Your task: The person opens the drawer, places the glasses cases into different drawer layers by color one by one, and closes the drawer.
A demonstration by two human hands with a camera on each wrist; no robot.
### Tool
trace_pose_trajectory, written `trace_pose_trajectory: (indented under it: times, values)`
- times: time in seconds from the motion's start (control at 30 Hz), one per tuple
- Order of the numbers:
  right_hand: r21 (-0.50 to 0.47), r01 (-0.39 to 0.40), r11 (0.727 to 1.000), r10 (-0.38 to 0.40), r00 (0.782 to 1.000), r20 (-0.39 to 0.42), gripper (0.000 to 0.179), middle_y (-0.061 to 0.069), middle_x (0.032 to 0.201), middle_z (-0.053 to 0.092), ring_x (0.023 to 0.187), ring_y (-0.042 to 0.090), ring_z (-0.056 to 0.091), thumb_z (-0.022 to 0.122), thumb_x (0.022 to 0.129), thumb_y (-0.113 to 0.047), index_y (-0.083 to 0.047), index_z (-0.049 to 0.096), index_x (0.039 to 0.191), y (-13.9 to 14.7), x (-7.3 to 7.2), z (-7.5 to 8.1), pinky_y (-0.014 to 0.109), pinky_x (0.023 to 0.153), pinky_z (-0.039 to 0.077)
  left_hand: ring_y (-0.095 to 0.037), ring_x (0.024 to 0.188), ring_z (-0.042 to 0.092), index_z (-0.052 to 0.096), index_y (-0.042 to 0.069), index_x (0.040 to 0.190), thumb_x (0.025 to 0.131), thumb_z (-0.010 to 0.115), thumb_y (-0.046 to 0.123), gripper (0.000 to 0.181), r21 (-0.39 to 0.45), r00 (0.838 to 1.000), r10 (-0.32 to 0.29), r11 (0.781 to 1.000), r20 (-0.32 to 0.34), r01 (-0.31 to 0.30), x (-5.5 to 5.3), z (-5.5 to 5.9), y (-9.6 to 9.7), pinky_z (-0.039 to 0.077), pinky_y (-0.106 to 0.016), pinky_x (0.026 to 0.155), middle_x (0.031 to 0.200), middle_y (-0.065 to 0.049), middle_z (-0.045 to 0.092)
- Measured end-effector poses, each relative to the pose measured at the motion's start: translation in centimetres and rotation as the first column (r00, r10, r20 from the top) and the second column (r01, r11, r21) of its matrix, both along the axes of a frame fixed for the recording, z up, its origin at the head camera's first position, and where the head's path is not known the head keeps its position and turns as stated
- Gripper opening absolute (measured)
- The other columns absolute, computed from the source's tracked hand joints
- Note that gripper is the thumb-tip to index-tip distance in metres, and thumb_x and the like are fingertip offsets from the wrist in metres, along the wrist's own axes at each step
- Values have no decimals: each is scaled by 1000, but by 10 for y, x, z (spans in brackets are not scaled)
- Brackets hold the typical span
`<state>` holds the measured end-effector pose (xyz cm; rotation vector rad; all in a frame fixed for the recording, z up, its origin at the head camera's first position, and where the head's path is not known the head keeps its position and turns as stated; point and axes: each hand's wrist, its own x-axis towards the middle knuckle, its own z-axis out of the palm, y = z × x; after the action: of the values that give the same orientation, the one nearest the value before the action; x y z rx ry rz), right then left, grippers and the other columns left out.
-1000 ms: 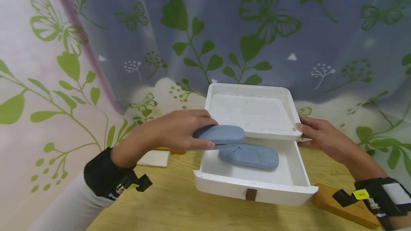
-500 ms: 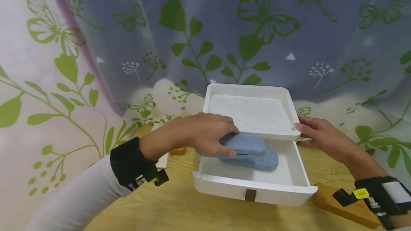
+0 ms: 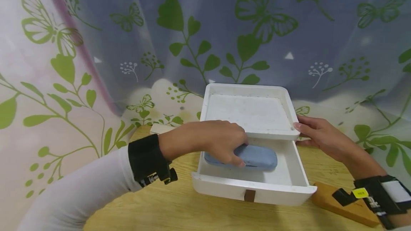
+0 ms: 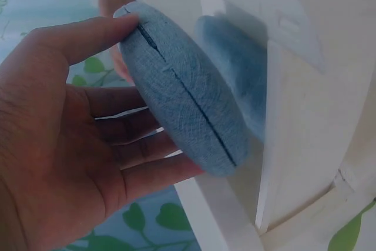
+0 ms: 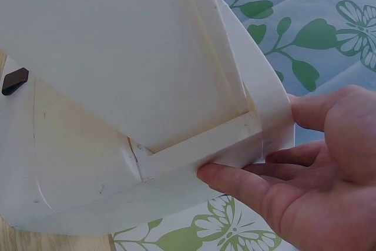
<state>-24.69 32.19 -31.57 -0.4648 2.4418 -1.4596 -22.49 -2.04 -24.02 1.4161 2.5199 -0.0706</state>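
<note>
My left hand [image 3: 221, 142] pinches a blue fabric-covered glasses case [image 4: 182, 92] between thumb and fingers, its dark seam showing in the left wrist view. It is over the pulled-out drawer [image 3: 224, 186] of a white drawer box [image 3: 250, 113]. A second blue case [image 4: 241, 74] lies inside the drawer, mostly covered by the held one in the head view. My right hand [image 3: 321, 134] grips the right side of the box, thumb near the top rim and fingers lower along the side, as the right wrist view [image 5: 264, 186] shows.
A brown tab [image 3: 249, 195] marks the drawer front. An orange-brown case-like block [image 3: 345, 204] lies on the wooden table [image 3: 154, 206] at the right. Behind the left arm lies a cream flat piece [image 3: 160, 128]. A patterned curtain [image 3: 205, 27] hangs behind the box.
My left hand has carried the glasses case right and down into the drawer, over the second case. The right hand has kept its hold on the box.
</note>
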Motion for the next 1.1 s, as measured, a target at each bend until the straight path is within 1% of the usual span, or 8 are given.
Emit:
trace_pose_trajectory:
  times: [0.1, 0.2, 0.27, 0.33, 0.5, 0.67, 0.93, 1.1]
  values:
    - [5, 2, 1000, -2, 1000, -8, 67, 32, 160, 34, 114, -10, 63, 42, 114, -32, -2, 14, 166, -1, 0, 0, 43, 99, 61, -9, 74, 51, 69, 14, 109, 98, 68, 46, 34, -30, 999, -3, 1000, 53, 4, -1, -4, 5, 42, -23, 68, 83, 7, 55]
    - [14, 4, 1000, -4, 1000, -15, 66, 33, 159, 36, 113, -10, 64, 42, 114, -32, -2, 15, 166, -1, 0, -1, 43, 98, 61, -9, 73, 48, 69, 14, 112, 98, 67, 46, 35, -75, 995, 9, 997, 97, -2, -1, -8, 10, 40, -23, 68, 80, 8, 51]
    - [15, 5, 1000, -5, 1000, -17, 66, 33, 159, 37, 113, -10, 64, 42, 114, -32, -2, 15, 166, -2, 0, -1, 44, 99, 61, -9, 71, 46, 69, 15, 108, 98, 67, 47, 33, -101, 994, 17, 995, 110, -6, 0, -11, 12, 39, -24, 66, 78, 8, 47]
    - [18, 8, 1000, -8, 1000, -17, 66, 32, 159, 38, 113, -10, 64, 42, 113, -33, -3, 15, 166, -2, 0, -1, 43, 98, 61, -9, 68, 43, 68, 15, 98, 98, 67, 47, 32, -123, 994, 15, 992, 109, -2, 0, -14, 14, 36, -24, 62, 74, 7, 42]
    - [21, 16, 1000, -16, 1000, -16, 67, 32, 159, 39, 112, -10, 64, 43, 113, -34, -3, 15, 166, -2, -1, -1, 43, 98, 61, -8, 63, 40, 58, 17, 80, 97, 66, 48, 36, -176, 998, -13, 984, 60, 23, 0, -22, 18, 34, -23, 58, 69, 8, 42]
    - [17, 15, 1000, -14, 1000, -19, 66, 32, 159, 38, 113, -10, 63, 43, 113, -32, -3, 15, 166, -1, 0, -1, 42, 98, 61, -8, 56, 39, 51, 18, 69, 96, 68, 47, 43, -195, 999, -11, 981, 34, 18, 2, -26, 24, 34, -22, 52, 63, 8, 41]
    - [21, 16, 1000, -16, 1000, -23, 67, 28, 157, 41, 112, -10, 64, 43, 113, -32, -2, 16, 166, -1, 0, -1, 41, 97, 61, -8, 63, 43, 52, 20, 72, 91, 72, 50, 41, -208, 995, -47, 978, -86, 28, 0, -30, 33, 39, -22, 56, 68, 9, 48]
    - [24, 15, 1000, -14, 1000, -26, 66, 32, 159, 38, 112, -10, 63, 43, 113, -32, -2, 16, 166, -1, 0, -1, 43, 98, 61, -7, 67, 49, 62, 19, 85, 89, 75, 56, 40, -231, 985, -79, 972, -150, 43, 1, -35, 36, 44, -21, 61, 74, 10, 59]
